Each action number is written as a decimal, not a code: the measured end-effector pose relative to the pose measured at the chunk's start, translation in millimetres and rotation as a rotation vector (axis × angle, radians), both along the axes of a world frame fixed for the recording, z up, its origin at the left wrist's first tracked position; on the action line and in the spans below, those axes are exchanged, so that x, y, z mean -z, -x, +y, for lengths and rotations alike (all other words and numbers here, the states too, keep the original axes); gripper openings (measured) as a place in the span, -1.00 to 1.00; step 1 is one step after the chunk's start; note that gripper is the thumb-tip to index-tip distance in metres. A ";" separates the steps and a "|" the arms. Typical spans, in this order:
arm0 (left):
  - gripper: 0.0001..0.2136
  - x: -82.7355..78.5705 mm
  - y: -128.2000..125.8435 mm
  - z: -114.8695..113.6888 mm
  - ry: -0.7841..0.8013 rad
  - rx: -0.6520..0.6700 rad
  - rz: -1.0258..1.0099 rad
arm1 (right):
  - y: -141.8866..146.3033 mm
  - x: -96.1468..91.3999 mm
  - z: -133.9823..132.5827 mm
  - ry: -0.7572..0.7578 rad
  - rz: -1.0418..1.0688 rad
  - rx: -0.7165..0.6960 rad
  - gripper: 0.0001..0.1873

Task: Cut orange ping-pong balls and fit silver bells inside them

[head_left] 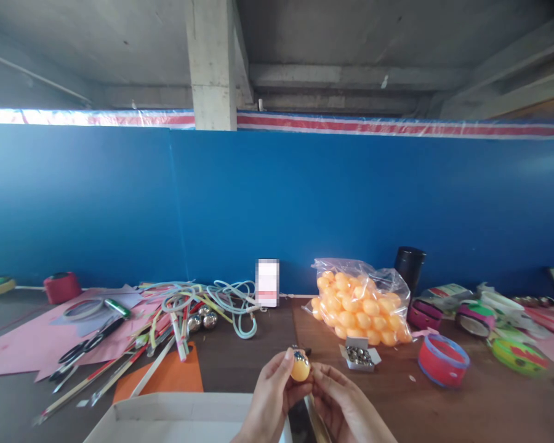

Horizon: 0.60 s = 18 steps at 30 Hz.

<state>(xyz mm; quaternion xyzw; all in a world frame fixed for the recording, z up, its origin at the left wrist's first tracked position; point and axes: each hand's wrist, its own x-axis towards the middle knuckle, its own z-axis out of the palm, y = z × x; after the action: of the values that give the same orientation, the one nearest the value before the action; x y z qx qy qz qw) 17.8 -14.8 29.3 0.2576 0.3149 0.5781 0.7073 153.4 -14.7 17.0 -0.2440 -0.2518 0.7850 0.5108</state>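
A shiny yellow-orange ball (300, 369) with a mirror-like top is held up between the thumb and fingers of my left hand (270, 394). Close at its right side, my right hand (339, 397) has its fingers pinched together; whatever lies in that pinch is hidden. Below the hands runs a narrow tan strip (320, 424), partly covered. Just beyond my right hand stands an opened small box (361, 367) full of little shiny metal pieces. Behind the box lies a clear plastic bag (325, 266) filled with orange balls (346, 304).
A white tray (175, 400) sits at front left, beside orange paper (187, 369). Farther left are scissors (92, 341), pink paper (9, 344), tangled cords (231, 295) and silver balls (207, 319). To the right stand a red-blue ring (443, 363) and a black cylinder (410, 267).
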 end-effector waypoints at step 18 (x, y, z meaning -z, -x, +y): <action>-0.68 -0.1 5.2 2.4 -0.021 -0.011 -0.015 | -0.6 4.6 4.3 -0.015 -0.049 0.114 -0.90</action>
<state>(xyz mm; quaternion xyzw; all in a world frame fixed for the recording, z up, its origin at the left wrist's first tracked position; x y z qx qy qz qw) 12.6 -12.3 29.4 0.2588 0.3050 0.5870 0.7038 154.0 -10.3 12.4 -0.2734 -0.2558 0.7464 0.5503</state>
